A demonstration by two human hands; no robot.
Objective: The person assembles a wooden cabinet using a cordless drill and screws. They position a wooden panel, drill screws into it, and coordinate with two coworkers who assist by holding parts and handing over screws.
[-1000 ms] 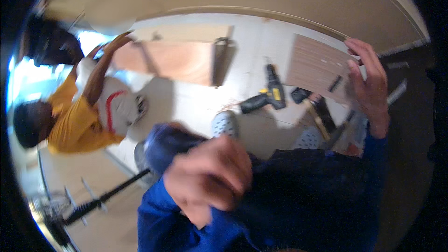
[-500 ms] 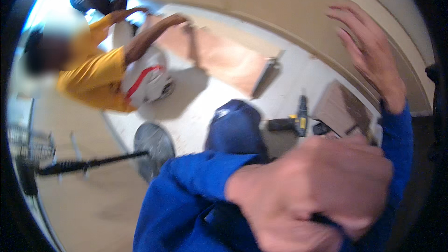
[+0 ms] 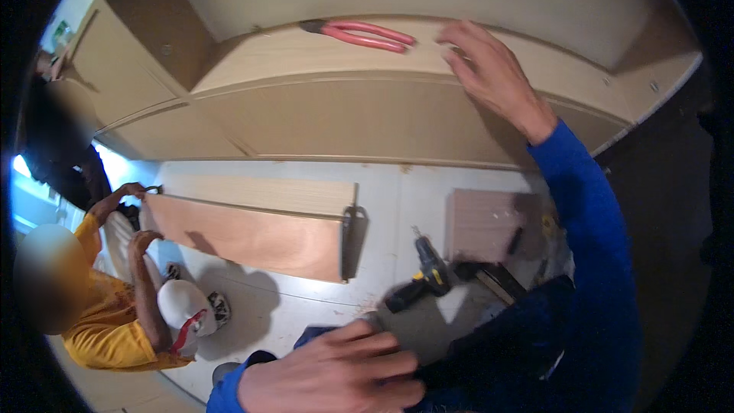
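Note:
My right hand (image 3: pixel 495 80) reaches over the pale wooden cabinet ledge (image 3: pixel 267 61), fingers bent and apart. Just left of its fingertips lies a pair of pliers (image 3: pixel 368 36) with pinkish-red handles and a dark head; a small gap separates them from my hand. Low in the middle, my left hand (image 3: pixel 336 373) is seen from the back, its fingers curled in. Whatever those fingers may enclose is hidden. Beyond it on the floor rests a black and yellow cordless drill (image 3: pixel 423 274).
A person in a yellow shirt (image 3: pixel 126 321) crouches at left, hands on a wood panel (image 3: pixel 252 241). Behind it lies a paler board (image 3: pixel 267 190). A brown box (image 3: pixel 482 222) stands right of the drill. Another person (image 3: pixel 57 130) is at far left. The cabinet front (image 3: pixel 344 118) spans the back.
My view has swung toward the cabinet, bringing the pliers fully into sight. My right hand is now over the ledge near them. My left hand has dropped lower and leftward in the picture.

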